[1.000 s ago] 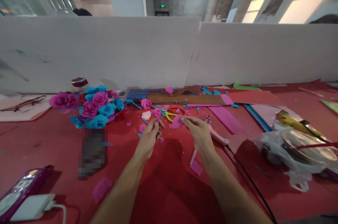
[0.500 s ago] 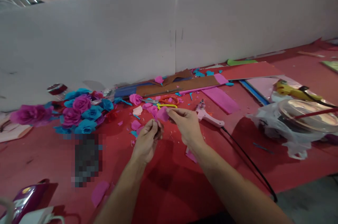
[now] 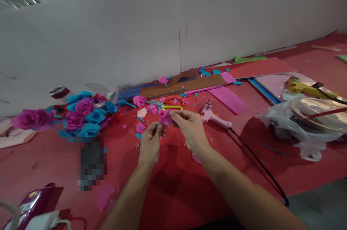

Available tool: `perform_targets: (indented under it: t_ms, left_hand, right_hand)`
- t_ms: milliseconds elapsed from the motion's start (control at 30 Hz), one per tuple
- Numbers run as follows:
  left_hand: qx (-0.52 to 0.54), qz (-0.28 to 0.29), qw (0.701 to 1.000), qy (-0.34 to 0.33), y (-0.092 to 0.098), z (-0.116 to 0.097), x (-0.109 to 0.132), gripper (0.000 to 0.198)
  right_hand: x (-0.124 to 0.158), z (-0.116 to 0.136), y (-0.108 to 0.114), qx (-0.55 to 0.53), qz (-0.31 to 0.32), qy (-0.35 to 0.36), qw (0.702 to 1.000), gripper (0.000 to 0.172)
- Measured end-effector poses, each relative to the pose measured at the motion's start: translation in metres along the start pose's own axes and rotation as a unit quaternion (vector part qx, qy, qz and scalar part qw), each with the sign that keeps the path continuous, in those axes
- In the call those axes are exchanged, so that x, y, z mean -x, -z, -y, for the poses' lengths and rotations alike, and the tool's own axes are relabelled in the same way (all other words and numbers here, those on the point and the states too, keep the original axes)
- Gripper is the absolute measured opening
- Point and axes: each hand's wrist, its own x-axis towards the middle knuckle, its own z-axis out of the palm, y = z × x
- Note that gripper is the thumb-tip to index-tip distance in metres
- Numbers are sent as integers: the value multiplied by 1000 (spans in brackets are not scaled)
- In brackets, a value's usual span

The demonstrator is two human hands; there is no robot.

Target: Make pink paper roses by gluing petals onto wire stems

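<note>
A small pink paper flower (image 3: pixel 165 117) is held up between my two hands above the red table. My left hand (image 3: pixel 152 139) is closed, pinching the flower's base from below. My right hand (image 3: pixel 189 125) pinches the flower's edge from the right, thumb and forefinger on a petal. Just behind the flower lie scissors with a yellow handle (image 3: pixel 173 107), beside loose pink petals (image 3: pixel 140 127) and a finished pink rose (image 3: pixel 139 101). To the right of my right hand rests a pale pink glue gun (image 3: pixel 217 118).
A bunch of pink and blue paper roses (image 3: pixel 84 114) lies at the left. Brown paper strips (image 3: pixel 187 87) and a pink strip (image 3: pixel 229 99) lie along the white partition (image 3: pixel 108 42). At right, a lidded bowl in a plastic bag (image 3: pixel 276 118) stands near a yellow glue gun (image 3: pixel 306 87).
The petal at my right fingers now lies against the flower, where before it stood out to the side. My right fingers have shifted slightly. The view has tilted a little.
</note>
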Motion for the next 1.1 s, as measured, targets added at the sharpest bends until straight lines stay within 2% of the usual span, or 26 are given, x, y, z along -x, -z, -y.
perform_targets:
  t_ms: [200,500,800,967,1100]
  left_hand:
    - [-25,-26,999,5,-2,-8,2,17]
    - [-75,-7,997,-10,1,-4,2,18]
    - [-179,-23,982,-47,0,-17,5,17]
    - [-233,-47,970,-61,0,-19,7,19]
    - [-225,-54,968,-100,1,-17,9,16]
  right_hand:
    - [2,-1,-2,-11,2,-5,1000,17]
    - [5,0,-3,-15,11,-9,1000,16]
    - [5,-1,-4,-30,19,-5,999,18]
    - [7,0,-4,-69,26,-12,997,11]
    - [7,2,-2,-47,48,-8,998,18]
